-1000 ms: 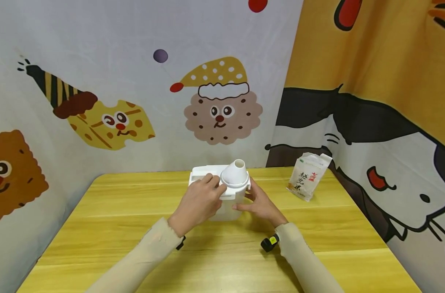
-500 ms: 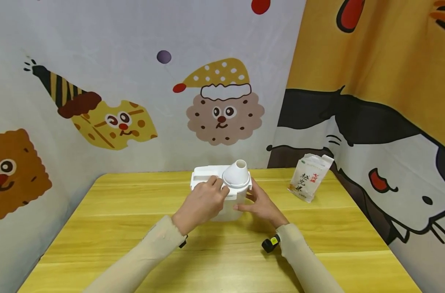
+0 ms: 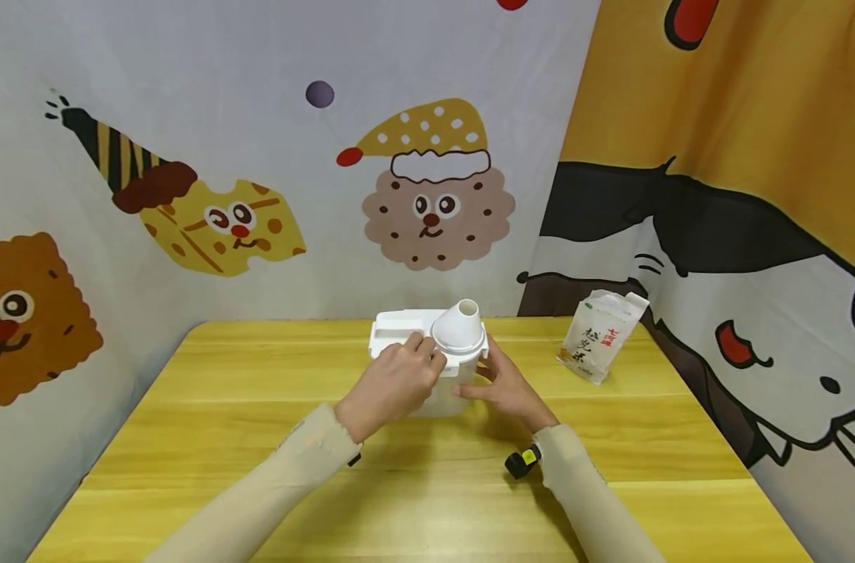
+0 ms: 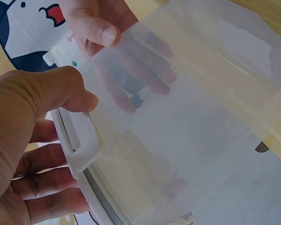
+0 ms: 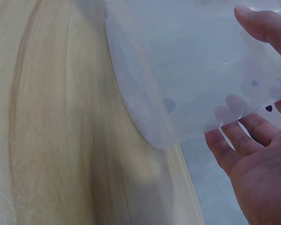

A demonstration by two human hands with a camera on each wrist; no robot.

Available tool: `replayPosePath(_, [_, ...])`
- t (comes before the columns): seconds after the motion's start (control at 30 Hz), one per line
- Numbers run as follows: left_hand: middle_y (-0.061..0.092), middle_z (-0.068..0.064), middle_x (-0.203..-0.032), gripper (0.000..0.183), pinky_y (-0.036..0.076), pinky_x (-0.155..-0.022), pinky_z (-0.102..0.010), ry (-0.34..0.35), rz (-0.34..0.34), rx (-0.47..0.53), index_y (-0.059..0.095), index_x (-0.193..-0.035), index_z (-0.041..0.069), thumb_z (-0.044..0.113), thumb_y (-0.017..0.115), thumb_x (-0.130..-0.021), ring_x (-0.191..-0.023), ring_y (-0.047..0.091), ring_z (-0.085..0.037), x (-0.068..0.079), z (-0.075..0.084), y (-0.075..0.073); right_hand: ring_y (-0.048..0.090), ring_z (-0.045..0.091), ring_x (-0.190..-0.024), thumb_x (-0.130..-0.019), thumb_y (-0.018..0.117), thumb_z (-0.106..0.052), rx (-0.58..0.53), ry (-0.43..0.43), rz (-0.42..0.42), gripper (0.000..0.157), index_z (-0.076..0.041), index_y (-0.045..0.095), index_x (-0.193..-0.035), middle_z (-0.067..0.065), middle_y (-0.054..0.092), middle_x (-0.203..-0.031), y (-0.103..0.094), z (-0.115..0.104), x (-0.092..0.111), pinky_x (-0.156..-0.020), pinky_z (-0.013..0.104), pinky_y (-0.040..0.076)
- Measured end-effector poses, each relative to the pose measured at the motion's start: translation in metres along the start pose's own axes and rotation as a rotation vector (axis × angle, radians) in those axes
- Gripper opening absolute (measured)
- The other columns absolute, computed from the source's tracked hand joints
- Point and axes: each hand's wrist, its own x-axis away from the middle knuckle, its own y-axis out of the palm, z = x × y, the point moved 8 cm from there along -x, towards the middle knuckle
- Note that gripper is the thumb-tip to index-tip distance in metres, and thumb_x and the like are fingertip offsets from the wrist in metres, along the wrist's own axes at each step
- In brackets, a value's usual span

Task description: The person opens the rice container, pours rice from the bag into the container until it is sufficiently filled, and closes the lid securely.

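A translucent storage container (image 3: 445, 400) stands on the table, topped by a white lid (image 3: 401, 319). A white cone-shaped spout cap (image 3: 459, 328) sits at the lid's right end. My left hand (image 3: 398, 379) grips the lid's front edge. In the left wrist view its thumb is by a white side latch (image 4: 88, 145), with the other fingers across the lid's outer face. My right hand (image 3: 506, 391) holds the container's right side. The right wrist view has its thumb on one wall and its fingers (image 5: 239, 138) round the other; the latch's exact fastening cannot be told.
A white rice bag (image 3: 599, 336) with printed characters stands near the table's back right corner. The wooden table (image 3: 223, 414) meets a cartoon-printed curtain (image 3: 259, 297) at its back edge. A small black device (image 3: 520, 463) is strapped at the right wrist.
The head view has shifted slightly, moving the whole scene a little to the right in it. Both hands keep their places on the container and lid.
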Motion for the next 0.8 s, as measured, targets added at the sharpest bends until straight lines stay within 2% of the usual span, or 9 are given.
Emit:
replayPosePath(0.23, [0.066, -0.005, -0.082, 0.014, 0.05, -0.047, -0.02, 0.049, 0.0, -0.056, 0.069, -0.089, 0.006, 0.01, 0.079, -0.08, -0.07, 0.056, -0.016, -0.002, 0.005, 0.001, 0.036, 0.034, -0.151, -0.079, 0.09, -0.021, 0.005, -0.014, -0.015, 0.108, -0.039, 0.022, -0.161, -0.001, 0.035, -0.165, 0.0, -0.003, -0.001, -0.121, 0.062, 0.035])
replayPosePath(0.43, [0.065, -0.005, -0.08, 0.013, 0.048, -0.046, -0.018, 0.059, -0.028, -0.074, 0.069, -0.089, 0.006, 0.008, 0.078, -0.08, -0.067, 0.054, -0.015, -0.005, 0.007, 0.002, 0.038, 0.035, -0.15, -0.078, 0.091, -0.023, 0.01, -0.002, 0.0, 0.11, -0.039, 0.021, -0.162, -0.001, 0.035, -0.165, -0.003, -0.002, -0.002, -0.12, 0.061, 0.037])
replayPosePath(0.57, [0.063, -0.004, -0.077, 0.009, 0.044, -0.044, -0.019, 0.061, -0.045, -0.085, 0.067, -0.087, 0.007, 0.007, 0.075, -0.082, -0.065, 0.051, -0.014, -0.004, 0.01, 0.004, 0.038, 0.038, -0.15, -0.079, 0.09, -0.022, 0.014, -0.02, -0.011, 0.111, -0.035, 0.02, -0.163, 0.003, 0.033, -0.166, -0.001, -0.002, -0.001, -0.12, 0.061, 0.037])
replayPosePath(0.8, [0.062, -0.003, -0.074, 0.004, 0.044, -0.043, -0.02, 0.056, -0.06, -0.125, 0.067, -0.086, 0.009, 0.008, 0.07, -0.084, -0.062, 0.049, -0.013, -0.004, 0.012, 0.006, 0.035, 0.038, -0.152, -0.079, 0.091, -0.021, 0.009, -0.033, -0.017, 0.109, -0.035, 0.021, -0.162, 0.002, 0.031, -0.167, 0.001, -0.004, 0.0, -0.121, 0.062, 0.035])
